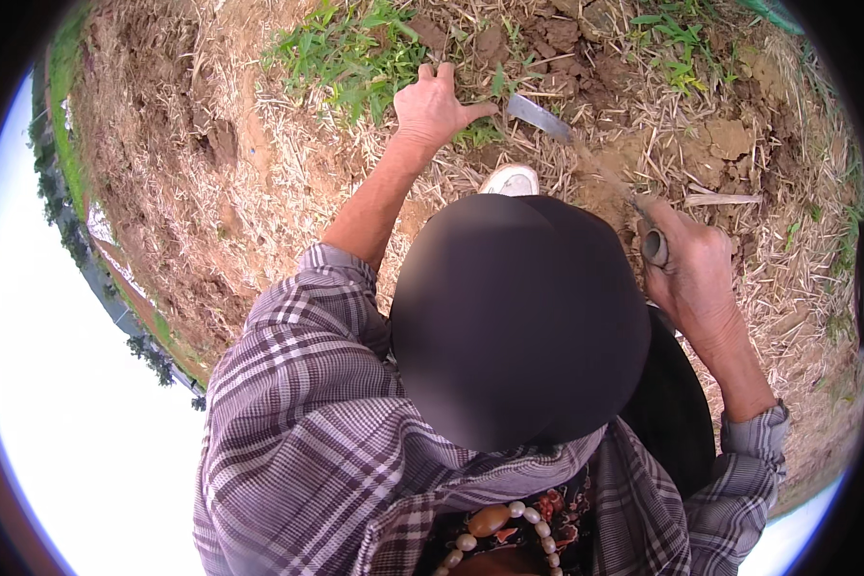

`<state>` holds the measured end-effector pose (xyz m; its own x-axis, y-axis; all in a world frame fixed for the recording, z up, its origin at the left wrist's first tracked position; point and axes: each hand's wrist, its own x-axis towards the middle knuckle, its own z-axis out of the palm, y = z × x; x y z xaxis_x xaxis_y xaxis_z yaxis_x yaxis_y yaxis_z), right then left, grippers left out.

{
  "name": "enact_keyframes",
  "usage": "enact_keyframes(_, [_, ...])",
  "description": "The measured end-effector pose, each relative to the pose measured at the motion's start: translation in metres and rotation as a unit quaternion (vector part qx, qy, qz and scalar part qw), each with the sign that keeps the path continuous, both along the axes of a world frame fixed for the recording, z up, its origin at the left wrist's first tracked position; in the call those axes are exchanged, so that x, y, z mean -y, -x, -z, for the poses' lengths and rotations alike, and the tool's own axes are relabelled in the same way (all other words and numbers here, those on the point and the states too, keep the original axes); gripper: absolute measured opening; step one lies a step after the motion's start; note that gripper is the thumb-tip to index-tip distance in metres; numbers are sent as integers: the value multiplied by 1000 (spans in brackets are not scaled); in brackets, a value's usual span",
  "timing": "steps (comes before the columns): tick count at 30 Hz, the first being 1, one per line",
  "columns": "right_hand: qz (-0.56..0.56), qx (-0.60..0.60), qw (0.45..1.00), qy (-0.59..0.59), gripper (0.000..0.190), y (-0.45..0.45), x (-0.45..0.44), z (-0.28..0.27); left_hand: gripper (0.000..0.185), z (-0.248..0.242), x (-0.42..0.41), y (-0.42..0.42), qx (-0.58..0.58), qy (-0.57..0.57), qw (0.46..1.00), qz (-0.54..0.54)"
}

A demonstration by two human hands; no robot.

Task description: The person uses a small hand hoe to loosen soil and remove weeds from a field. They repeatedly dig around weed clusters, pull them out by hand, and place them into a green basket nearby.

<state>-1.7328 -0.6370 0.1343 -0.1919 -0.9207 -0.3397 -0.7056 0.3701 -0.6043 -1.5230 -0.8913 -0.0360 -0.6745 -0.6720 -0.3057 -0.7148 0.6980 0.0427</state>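
My left hand (432,104) reaches over a patch of green weeds (345,57) and bare soil. Its thumb points out to the right, apart from the fingers, and nothing shows between them. Several of its fingers are bent out of sight. My right hand (695,263) grips the tubular handle (655,247) of a bladed hand tool. That tool's flat metal blade (540,119) lies low over the straw, a little right of my left thumb. Between handle and blade the tool is blurred and soil-coloured, so its exact kind cannot be told.
Dry straw (288,165) covers the brown ground, with cracked clods (727,140) at the right. More weeds (680,47) grow at upper right, near green netting (777,13). A white shoe (511,180) stands just ahead of a dark round shape (518,324) that blocks the middle.
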Motion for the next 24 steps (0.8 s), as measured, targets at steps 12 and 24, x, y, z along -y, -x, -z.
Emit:
enact_keyframes(12, [-71, -43, 993, -84, 23, -16, 38, -6, 68, 22, 73, -21, -114, -405, 852, -310])
enact_keyframes(24, [123, 183, 972, -86, 35, -13, 53, -5, 39, 25, 92, -16, -162, -570, 732, -338])
